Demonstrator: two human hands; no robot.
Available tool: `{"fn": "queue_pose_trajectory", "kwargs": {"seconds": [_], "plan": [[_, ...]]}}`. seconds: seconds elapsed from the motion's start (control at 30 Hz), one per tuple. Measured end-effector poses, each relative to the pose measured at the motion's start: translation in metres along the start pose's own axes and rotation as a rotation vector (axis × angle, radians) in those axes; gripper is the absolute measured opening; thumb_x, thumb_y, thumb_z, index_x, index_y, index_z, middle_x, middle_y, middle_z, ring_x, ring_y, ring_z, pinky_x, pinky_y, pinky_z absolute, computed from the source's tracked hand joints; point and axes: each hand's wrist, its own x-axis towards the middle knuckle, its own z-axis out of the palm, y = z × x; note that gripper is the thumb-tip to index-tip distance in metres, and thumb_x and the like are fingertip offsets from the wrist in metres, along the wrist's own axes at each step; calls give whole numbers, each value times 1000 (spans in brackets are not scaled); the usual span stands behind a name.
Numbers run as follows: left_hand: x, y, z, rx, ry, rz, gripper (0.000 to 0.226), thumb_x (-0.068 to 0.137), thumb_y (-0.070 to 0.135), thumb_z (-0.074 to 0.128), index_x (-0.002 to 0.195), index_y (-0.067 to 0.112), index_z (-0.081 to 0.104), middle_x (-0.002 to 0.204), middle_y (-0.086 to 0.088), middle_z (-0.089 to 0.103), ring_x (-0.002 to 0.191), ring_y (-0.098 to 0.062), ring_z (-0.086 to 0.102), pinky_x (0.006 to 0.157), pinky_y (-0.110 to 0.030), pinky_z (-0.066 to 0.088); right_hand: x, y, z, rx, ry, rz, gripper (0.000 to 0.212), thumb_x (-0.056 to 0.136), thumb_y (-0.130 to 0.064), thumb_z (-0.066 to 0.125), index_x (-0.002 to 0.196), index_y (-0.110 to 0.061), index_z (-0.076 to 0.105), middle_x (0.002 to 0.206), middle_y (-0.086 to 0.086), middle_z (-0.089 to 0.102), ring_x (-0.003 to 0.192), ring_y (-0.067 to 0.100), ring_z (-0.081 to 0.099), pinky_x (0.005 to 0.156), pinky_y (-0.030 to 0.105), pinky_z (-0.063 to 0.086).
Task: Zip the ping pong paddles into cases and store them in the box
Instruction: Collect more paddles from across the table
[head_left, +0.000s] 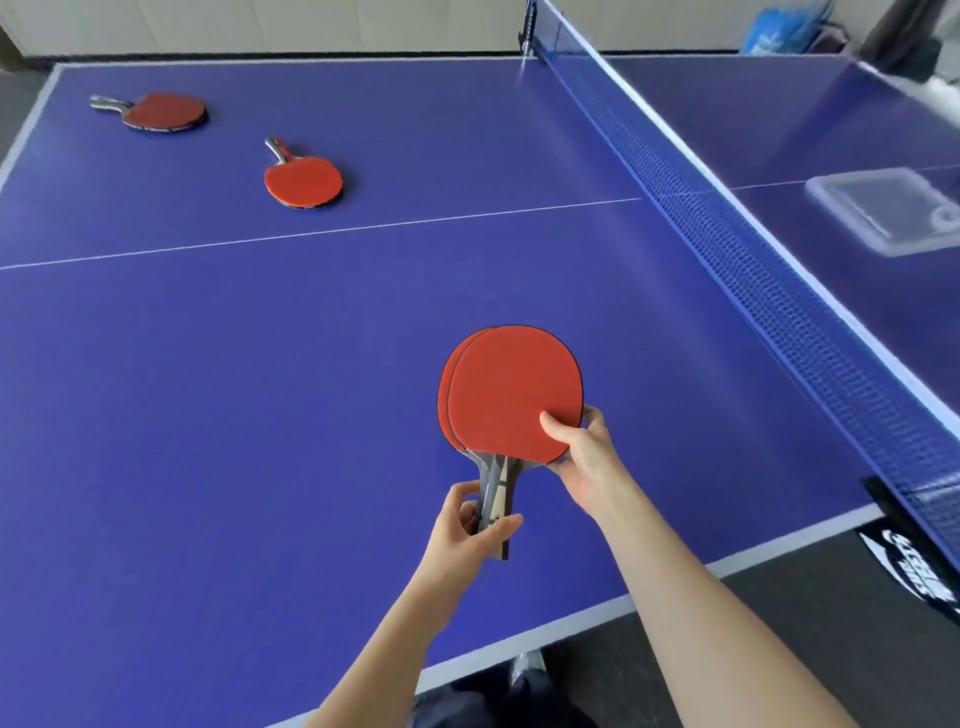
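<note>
Two stacked paddles (511, 389) are hovering, red face up, over the near part of the bench (234, 415). The left hand (475, 519) is gripping both handles, its fingers (501, 526) curling round them. The right hand (582, 457) is pinching the blades' lower right edge, thumb on top and fingers underneath. Another paddle (304, 182) is lying further out on the bench, and a far paddle (163, 110) is lying near the left corner. A clear box (841, 218) is sitting beyond the net (727, 234)
</note>
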Motion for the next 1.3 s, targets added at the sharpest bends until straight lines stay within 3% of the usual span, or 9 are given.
{"fn": "queue_pose_trajectory", "kwargs": {"seconds": [0.17, 0.33, 0.47, 0.57, 0.7, 0.87, 1.0, 1.17, 1.3], "plan": [[4, 12, 40, 73, -96, 25, 39, 83, 27, 74, 114, 32, 49, 98, -11, 61, 84, -19, 58, 85, -40, 53, -15, -17, -47, 72, 88, -72, 48, 87, -12, 67, 127, -21, 41, 117, 4, 56, 106, 27, 59, 80, 40, 58], [-3, 13, 81, 113, -161, 39, 41, 83, 25, 74, 115, 31, 49, 102, -14, 61, 84, -18, 57, 82, -37, 53, -33, -23, -95, 133, 131, -123, 47, 88, -12, 66, 127, -21, 41, 116, 3, 56, 102, 25, 60, 68, 33, 58], [-16, 2, 120, 131, -200, 32, 43, 82, 24, 75, 116, 26, 49, 92, -7, 58, 80, -16, 55, 78, -29, 50, -50, -19, -140, 170, 163, -133, 50, 88, -13, 67, 130, -21, 41, 123, 6, 56, 107, 28, 59, 75, 37, 58], [-32, -17, 153, 159, -226, 18, 43, 81, 25, 76, 115, 26, 50, 87, -2, 59, 78, -14, 57, 80, -33, 51, -67, -9, -181, 237, 195, -124, 49, 87, -9, 67, 128, -18, 42, 122, 7, 57, 107, 29, 60, 80, 40, 57], [-58, -47, 203, 200, -252, -4, 40, 83, 25, 74, 114, 27, 49, 92, -4, 62, 81, -13, 60, 76, -27, 51, -94, 12, -243, 276, 237, -113, 49, 86, -9, 68, 128, -16, 43, 120, 7, 58, 105, 27, 61, 81, 41, 57], [-87, -89, 269, 267, -307, -41, 42, 81, 26, 76, 113, 30, 49, 105, -13, 64, 85, -14, 61, 75, -27, 52, -132, 42, -327, 356, 298, -114, 50, 85, -9, 69, 128, -13, 45, 124, 10, 60, 108, 32, 62, 76, 42, 57], [-110, -119, 326, 301, -389, -68, 42, 81, 23, 76, 114, 28, 49, 106, -9, 65, 87, -15, 63, 70, -23, 54, -171, 59, -395, 423, 397, -136, 48, 86, -6, 67, 128, -12, 45, 122, 11, 60, 107, 32, 62, 70, 39, 56], [-135, -145, 392, 361, -524, -89, 47, 77, 27, 79, 115, 27, 50, 100, -3, 66, 87, -15, 63, 78, -31, 55, -218, 76, -471, 491, 553, -148, 51, 86, -8, 68, 130, -13, 43, 126, 8, 58, 108, 31, 60, 73, 41, 57], [-145, -160, 436, 429, -629, -108, 53, 74, 30, 80, 117, 27, 49, 108, -4, 66, 97, -18, 65, 82, -33, 56, -249, 90, -519, 603, 659, -181, 53, 86, -5, 68, 132, -13, 42, 127, 6, 57, 106, 26, 61, 68, 36, 54]]}}
